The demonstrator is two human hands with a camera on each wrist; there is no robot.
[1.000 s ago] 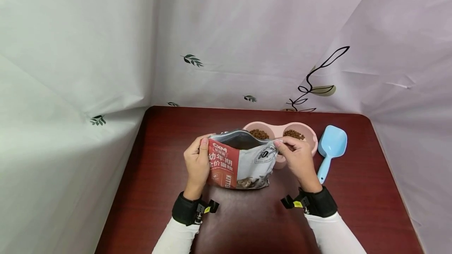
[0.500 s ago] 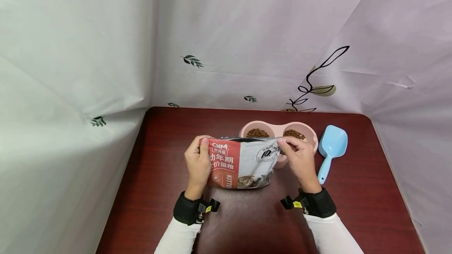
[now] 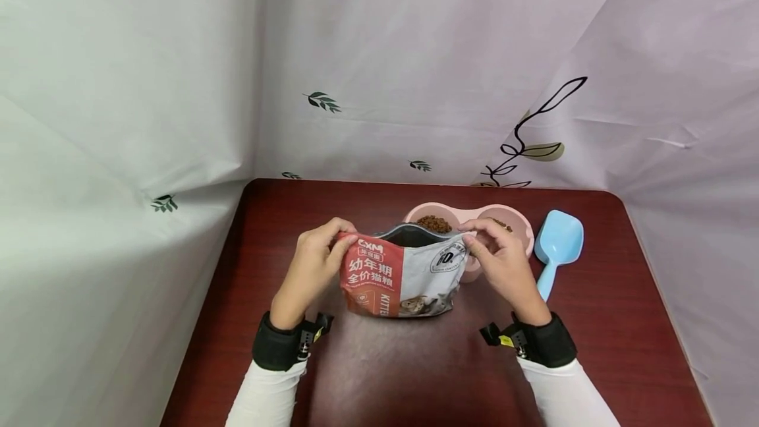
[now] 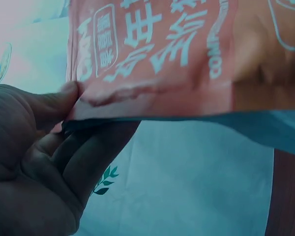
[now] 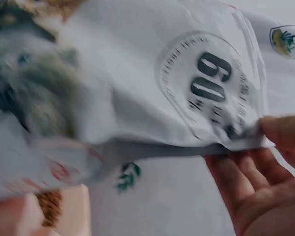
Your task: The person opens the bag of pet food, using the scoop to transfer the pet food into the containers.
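A red and white bag of kitten food stands on the table in the head view, its mouth gaping a little at the top. My left hand pinches the bag's top left corner between thumb and fingers. At the top right corner, my right hand pinches the rim in the same way. The left wrist view shows the thumb of my left hand on the red side of the bag. In the right wrist view, my right hand grips the white corner of the bag.
Behind the bag sits a pink double pet bowl, partly hidden, with brown kibble in its hollows. A light blue scoop lies to its right. The dark red table meets a white patterned cloth at the back.
The bag's mouth narrowed half a second ago and now gapes again. My left wrist has swung out to the left, and its thumb and fingers have shifted at the corner.
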